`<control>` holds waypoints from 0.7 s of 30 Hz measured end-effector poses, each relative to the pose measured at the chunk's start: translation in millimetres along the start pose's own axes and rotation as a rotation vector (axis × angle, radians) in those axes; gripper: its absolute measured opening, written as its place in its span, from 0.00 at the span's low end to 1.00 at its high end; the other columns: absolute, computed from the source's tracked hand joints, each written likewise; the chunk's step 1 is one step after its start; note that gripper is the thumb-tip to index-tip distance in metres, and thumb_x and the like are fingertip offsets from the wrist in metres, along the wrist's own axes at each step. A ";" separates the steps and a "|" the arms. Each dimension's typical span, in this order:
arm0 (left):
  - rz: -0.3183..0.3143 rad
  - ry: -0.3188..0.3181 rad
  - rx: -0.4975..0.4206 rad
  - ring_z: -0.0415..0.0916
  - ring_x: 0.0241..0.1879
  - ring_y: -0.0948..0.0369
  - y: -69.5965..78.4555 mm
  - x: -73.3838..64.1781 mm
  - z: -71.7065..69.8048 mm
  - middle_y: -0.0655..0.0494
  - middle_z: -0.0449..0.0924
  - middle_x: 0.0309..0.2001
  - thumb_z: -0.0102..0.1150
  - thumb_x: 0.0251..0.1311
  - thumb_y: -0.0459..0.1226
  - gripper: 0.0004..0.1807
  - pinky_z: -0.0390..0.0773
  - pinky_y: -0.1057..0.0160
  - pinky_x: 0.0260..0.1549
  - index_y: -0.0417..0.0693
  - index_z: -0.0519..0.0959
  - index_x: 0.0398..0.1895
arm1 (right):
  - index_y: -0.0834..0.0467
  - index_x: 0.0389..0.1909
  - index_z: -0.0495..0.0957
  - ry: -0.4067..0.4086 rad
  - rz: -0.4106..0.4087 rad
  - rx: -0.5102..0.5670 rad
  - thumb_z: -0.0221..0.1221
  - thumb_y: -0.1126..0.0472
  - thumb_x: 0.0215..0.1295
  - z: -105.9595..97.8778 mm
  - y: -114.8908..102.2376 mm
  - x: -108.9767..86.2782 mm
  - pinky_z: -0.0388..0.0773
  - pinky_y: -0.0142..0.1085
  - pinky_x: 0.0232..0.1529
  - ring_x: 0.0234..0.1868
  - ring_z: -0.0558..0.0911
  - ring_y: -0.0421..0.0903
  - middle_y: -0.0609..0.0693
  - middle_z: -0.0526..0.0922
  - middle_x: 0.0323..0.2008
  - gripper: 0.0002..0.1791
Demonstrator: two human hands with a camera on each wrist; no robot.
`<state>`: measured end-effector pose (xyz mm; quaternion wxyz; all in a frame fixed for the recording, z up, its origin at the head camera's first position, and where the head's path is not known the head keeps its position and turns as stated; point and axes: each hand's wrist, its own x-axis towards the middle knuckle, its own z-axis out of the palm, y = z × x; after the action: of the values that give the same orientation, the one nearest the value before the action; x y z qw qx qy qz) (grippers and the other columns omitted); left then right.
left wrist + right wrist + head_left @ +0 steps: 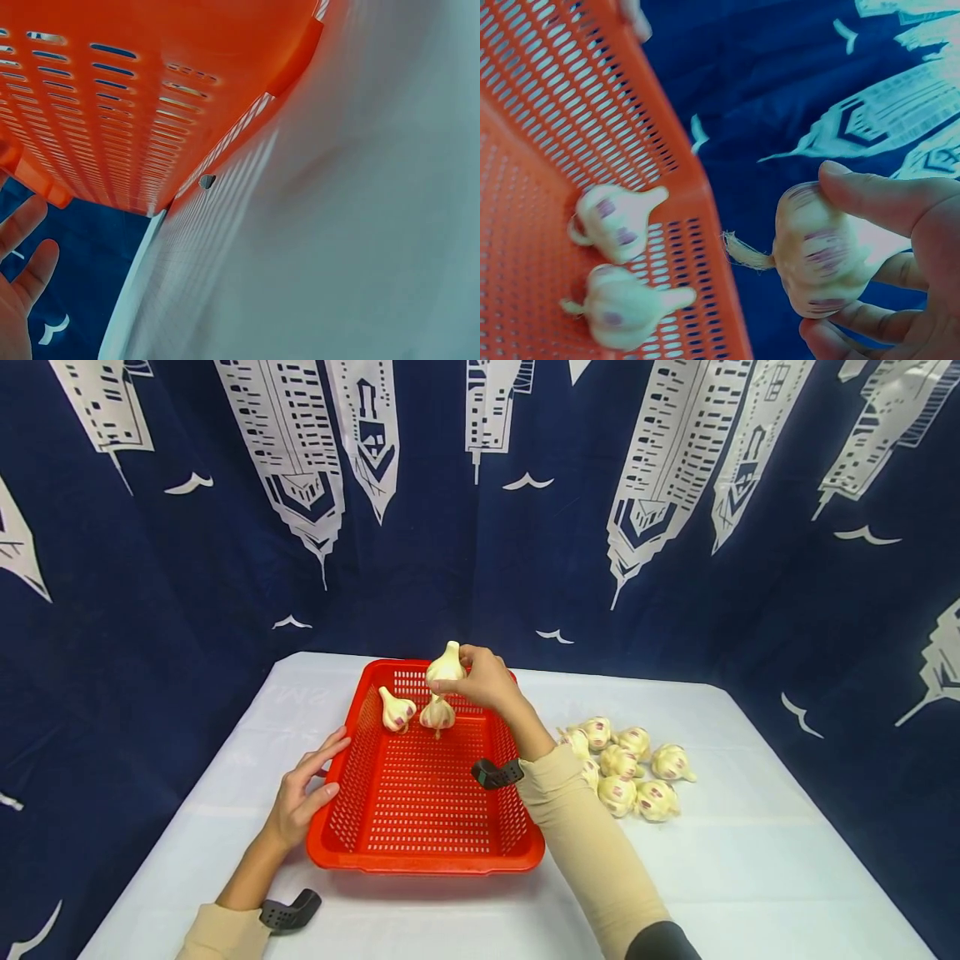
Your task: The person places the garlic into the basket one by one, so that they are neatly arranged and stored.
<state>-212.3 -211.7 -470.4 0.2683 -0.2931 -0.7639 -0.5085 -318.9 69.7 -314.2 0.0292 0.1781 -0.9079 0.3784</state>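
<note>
A garlic bulb [817,255] is gripped between the thumb and fingers of my right hand [487,681], held up over the far end of a red plastic basket [427,862]. Inside the basket, near its far left corner, lie a garlic bulb [396,710] and, beside it, another garlic bulb [437,715]. My left hand [303,793] rests against the basket's left rim with its fingers extended. In the left wrist view the fingers [37,270] of that hand appear at the left edge, by the slotted basket wall [97,112].
To the right of the basket, several garlic bulbs [618,762] sit in a group on the white tabletop [750,860]. A dark blue curtain [450,560] with white building prints hangs behind the table. Black bands [497,774] are worn on both wrists.
</note>
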 end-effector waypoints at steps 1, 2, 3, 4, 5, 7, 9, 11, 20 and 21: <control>0.000 -0.001 -0.002 0.69 0.52 0.63 -0.6 -0.1 0.0 0.36 0.66 0.69 0.49 0.51 0.29 0.31 0.68 0.67 0.43 0.32 0.72 0.64 | 0.60 0.42 0.79 -0.009 0.019 -0.006 0.73 0.49 0.51 2.1 2.0 2.0 0.73 0.36 0.31 0.33 0.78 0.48 0.55 0.85 0.40 0.24; -0.001 -0.002 -0.002 0.69 0.53 0.63 -1.2 -0.2 -0.1 0.36 0.66 0.69 0.49 0.51 0.29 0.31 0.68 0.67 0.43 0.32 0.72 0.64 | 0.60 0.44 0.79 -0.018 0.039 -0.013 0.73 0.49 0.51 4.2 4.4 3.9 0.74 0.36 0.32 0.35 0.79 0.48 0.55 0.85 0.41 0.25; -0.004 -0.003 -0.002 0.69 0.53 0.63 -1.6 -0.3 -0.3 0.36 0.65 0.69 0.49 0.51 0.30 0.31 0.68 0.67 0.43 0.32 0.72 0.64 | 0.60 0.45 0.79 -0.025 0.056 -0.016 0.74 0.50 0.51 6.3 6.8 5.8 0.75 0.36 0.33 0.36 0.80 0.49 0.56 0.85 0.42 0.26; -0.006 -0.003 0.001 0.69 0.53 0.63 -2.0 -0.4 -0.6 0.36 0.65 0.69 0.49 0.51 0.30 0.31 0.68 0.67 0.43 0.32 0.72 0.64 | 0.61 0.47 0.79 -0.026 0.070 -0.024 0.74 0.50 0.51 8.1 9.5 7.6 0.75 0.36 0.33 0.36 0.80 0.49 0.56 0.85 0.42 0.26; -0.007 -0.003 0.004 0.69 0.53 0.63 -2.4 -0.6 -0.9 0.36 0.66 0.69 0.49 0.51 0.30 0.31 0.68 0.67 0.43 0.32 0.72 0.64 | 0.61 0.48 0.79 -0.028 0.083 -0.036 0.74 0.50 0.51 9.9 12.2 9.1 0.75 0.37 0.34 0.36 0.80 0.49 0.56 0.85 0.41 0.27; -0.010 -0.004 0.012 0.69 0.53 0.63 -2.4 -0.5 -1.3 0.37 0.66 0.69 0.49 0.51 0.30 0.31 0.68 0.67 0.43 0.33 0.72 0.64 | 0.61 0.48 0.80 -0.022 0.102 -0.066 0.74 0.50 0.51 12.9 18.0 12.1 0.75 0.37 0.33 0.35 0.79 0.48 0.55 0.85 0.39 0.28; -0.012 -0.005 0.020 0.69 0.52 0.63 -2.2 -0.3 -1.5 0.37 0.66 0.69 0.49 0.52 0.30 0.31 0.68 0.67 0.43 0.33 0.72 0.64 | 0.62 0.47 0.80 -0.018 0.117 -0.095 0.74 0.50 0.50 14.8 23.2 14.4 0.74 0.36 0.33 0.33 0.78 0.48 0.54 0.84 0.36 0.27; -0.014 -0.006 0.023 0.69 0.52 0.63 -1.7 0.0 -1.7 0.38 0.66 0.69 0.49 0.52 0.30 0.31 0.68 0.67 0.43 0.33 0.72 0.64 | 0.62 0.47 0.80 -0.017 0.130 -0.113 0.74 0.51 0.50 16.6 27.7 16.5 0.73 0.36 0.32 0.32 0.76 0.47 0.54 0.83 0.34 0.27; -0.002 -0.004 -0.001 0.69 0.52 0.62 0.7 1.6 -1.3 0.36 0.66 0.69 0.49 0.52 0.30 0.31 0.68 0.67 0.43 0.33 0.72 0.64 | 0.62 0.39 0.81 0.011 0.196 -0.203 0.74 0.51 0.49 24.4 42.0 20.4 0.72 0.39 0.35 0.33 0.77 0.49 0.51 0.82 0.30 0.23; 0.000 -0.005 -0.004 0.70 0.52 0.62 1.0 1.9 -1.1 0.36 0.66 0.69 0.49 0.52 0.30 0.31 0.68 0.67 0.43 0.33 0.72 0.64 | 0.61 0.37 0.81 0.023 0.206 -0.212 0.75 0.51 0.48 25.2 43.3 20.1 0.73 0.39 0.35 0.33 0.78 0.49 0.51 0.83 0.29 0.22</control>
<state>-212.7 -212.1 -468.1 0.2660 -0.2950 -0.7634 -0.5093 -350.6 74.2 -357.7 0.0191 0.0756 -0.9558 0.2833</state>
